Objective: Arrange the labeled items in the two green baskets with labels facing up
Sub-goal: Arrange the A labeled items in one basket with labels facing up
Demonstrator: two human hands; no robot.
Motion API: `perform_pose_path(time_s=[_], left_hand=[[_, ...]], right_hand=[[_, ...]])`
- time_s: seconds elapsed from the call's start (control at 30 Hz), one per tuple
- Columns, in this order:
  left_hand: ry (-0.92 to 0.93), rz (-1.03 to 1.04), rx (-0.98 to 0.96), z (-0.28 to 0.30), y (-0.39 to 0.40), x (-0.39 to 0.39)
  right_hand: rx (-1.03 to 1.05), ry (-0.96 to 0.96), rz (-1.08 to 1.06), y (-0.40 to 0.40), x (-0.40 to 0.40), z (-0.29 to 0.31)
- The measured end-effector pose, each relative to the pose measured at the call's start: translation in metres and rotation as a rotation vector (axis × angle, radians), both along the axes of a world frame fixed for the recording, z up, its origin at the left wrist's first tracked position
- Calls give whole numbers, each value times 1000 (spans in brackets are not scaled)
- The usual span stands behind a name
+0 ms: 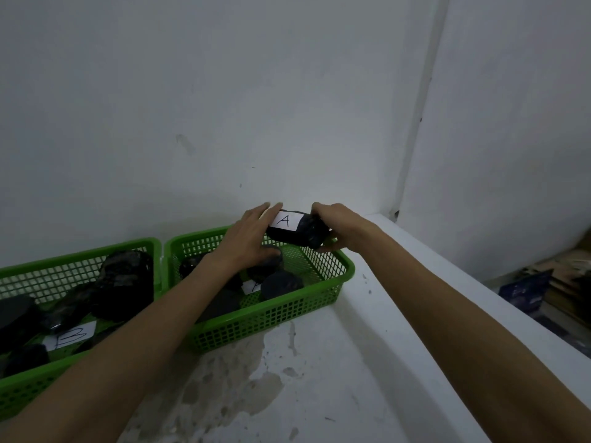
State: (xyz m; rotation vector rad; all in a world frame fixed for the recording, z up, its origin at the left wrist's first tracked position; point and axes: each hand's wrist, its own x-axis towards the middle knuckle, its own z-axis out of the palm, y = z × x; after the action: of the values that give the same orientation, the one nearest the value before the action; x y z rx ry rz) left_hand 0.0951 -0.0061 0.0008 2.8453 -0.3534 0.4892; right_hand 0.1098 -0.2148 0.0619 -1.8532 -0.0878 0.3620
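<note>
Two green mesh baskets stand side by side against the wall. Above the far end of the right basket (332, 289) I hold a black wrapped item (307, 233) whose white label reads "A" and faces up. My right hand (342, 228) grips its right end, and my left hand (252, 238) rests its fingers on the left end by the label. Several more black items lie in this basket, one with a partly hidden label (251, 286). The left basket (41, 382) holds several black items and a white label reading "B" (70, 338).
The baskets sit on a stained white surface (303, 394) with a raised ledge (447, 282) along its right side. White walls meet in a corner behind. Boxes and clutter (550, 292) lie beyond the ledge at the right.
</note>
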Motion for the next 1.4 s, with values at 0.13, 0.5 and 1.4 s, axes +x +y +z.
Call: perform_pose_path(time_s=[0.13, 0.5, 1.4], left_hand=[[-21, -76, -42, 5, -6, 7], [-11, 12, -33, 13, 1, 11], [216, 129, -434, 32, 48, -16]], right_hand=[[13, 50, 17, -12, 0, -7], [-957, -910, 214, 14, 11, -23], [-1124, -592, 131, 61, 29, -74]])
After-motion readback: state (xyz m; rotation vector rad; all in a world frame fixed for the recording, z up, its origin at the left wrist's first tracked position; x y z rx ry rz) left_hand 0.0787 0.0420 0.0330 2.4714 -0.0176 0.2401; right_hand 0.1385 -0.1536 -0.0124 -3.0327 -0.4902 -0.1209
